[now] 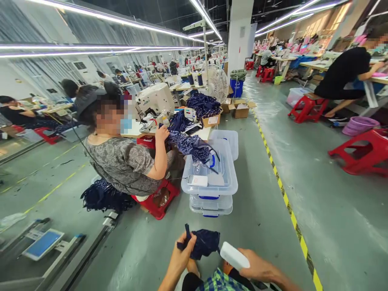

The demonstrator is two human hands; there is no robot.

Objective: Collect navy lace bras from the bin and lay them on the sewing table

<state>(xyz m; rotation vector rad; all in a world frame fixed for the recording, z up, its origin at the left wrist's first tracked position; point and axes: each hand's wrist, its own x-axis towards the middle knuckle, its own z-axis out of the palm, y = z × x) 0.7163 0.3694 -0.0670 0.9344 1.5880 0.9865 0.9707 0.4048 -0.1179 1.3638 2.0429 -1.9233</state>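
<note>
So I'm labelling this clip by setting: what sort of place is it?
Most likely a garment factory floor: a white industrial sewing machine, heaped navy fabric pieces, and stacked clear plastic bins beside a seated co-worker.

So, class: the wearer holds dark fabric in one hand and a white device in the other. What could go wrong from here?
1. The small dark navy fabric piece is pinched only by the left hand and hangs loose, so it might slip to the floor.
2. The white oblong plastic device in the right hand sits very near the cloth and could snag it.
3. The stacked clear plastic bins ahead are close enough to bump.
</note>
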